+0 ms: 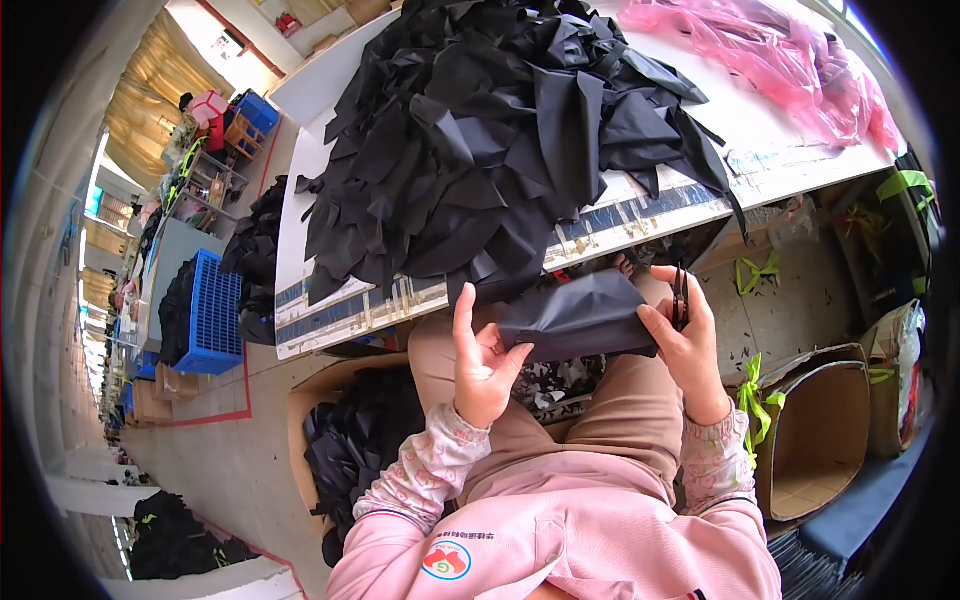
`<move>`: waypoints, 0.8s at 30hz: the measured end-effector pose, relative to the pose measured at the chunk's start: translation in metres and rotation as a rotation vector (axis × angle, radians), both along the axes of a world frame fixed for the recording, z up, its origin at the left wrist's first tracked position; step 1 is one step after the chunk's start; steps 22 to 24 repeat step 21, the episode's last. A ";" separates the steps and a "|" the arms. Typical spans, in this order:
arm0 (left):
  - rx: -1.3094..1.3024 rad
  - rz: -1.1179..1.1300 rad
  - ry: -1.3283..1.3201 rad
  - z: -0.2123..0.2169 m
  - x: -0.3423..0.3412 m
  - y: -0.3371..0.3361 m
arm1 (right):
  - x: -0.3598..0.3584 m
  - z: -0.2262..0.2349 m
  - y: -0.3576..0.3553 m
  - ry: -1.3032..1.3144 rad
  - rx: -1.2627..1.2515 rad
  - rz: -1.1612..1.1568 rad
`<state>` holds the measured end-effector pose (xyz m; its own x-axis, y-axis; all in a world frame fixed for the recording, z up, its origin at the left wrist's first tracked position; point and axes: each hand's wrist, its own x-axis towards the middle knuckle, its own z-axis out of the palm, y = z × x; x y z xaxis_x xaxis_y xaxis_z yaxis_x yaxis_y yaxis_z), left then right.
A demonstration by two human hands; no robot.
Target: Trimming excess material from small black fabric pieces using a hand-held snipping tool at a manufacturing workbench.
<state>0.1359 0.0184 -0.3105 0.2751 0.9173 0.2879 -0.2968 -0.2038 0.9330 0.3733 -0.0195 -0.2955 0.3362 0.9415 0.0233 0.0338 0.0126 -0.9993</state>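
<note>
A dark, folded fabric piece point(575, 318) is stretched between my two hands above my lap. My left hand point(482, 368) pinches its left end between the thumb and curled fingers, with the index finger pointing up. At the other end, my right hand point(692, 340) grips the fabric with its thumb. The same hand also holds small black thread snips point(681, 298), which stand upright against the fingers. Just beyond my hands, a big heap of black fabric pieces point(480, 150) covers much of the white table point(780, 165) and hangs over its near edge.
Pink plastic sheeting point(770, 60) lies at the table's far right. A cardboard box point(300, 400) with black pieces stands at my left, and an open carton point(820, 440) at my right. A blue crate point(213, 315) is further left. Another person point(208, 112) is far off.
</note>
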 end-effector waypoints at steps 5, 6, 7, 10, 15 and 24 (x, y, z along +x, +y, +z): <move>0.169 0.049 0.337 0.008 -0.011 -0.001 | 0.003 0.004 -0.004 0.037 -0.011 0.003; 0.080 0.033 0.389 0.012 -0.012 -0.001 | 0.003 0.003 -0.004 0.037 -0.011 0.003; -0.009 0.017 0.441 0.013 -0.012 -0.002 | 0.004 0.001 -0.005 -0.057 0.030 -0.025; -0.030 0.057 0.408 0.014 -0.011 -0.001 | -0.005 0.005 -0.007 -0.298 0.138 -0.153; -0.051 0.013 0.428 0.017 -0.008 -0.004 | -0.044 0.032 -0.010 -0.634 0.516 0.055; -0.067 -0.065 0.342 0.019 -0.007 -0.008 | -0.058 0.004 0.000 -0.698 0.378 0.340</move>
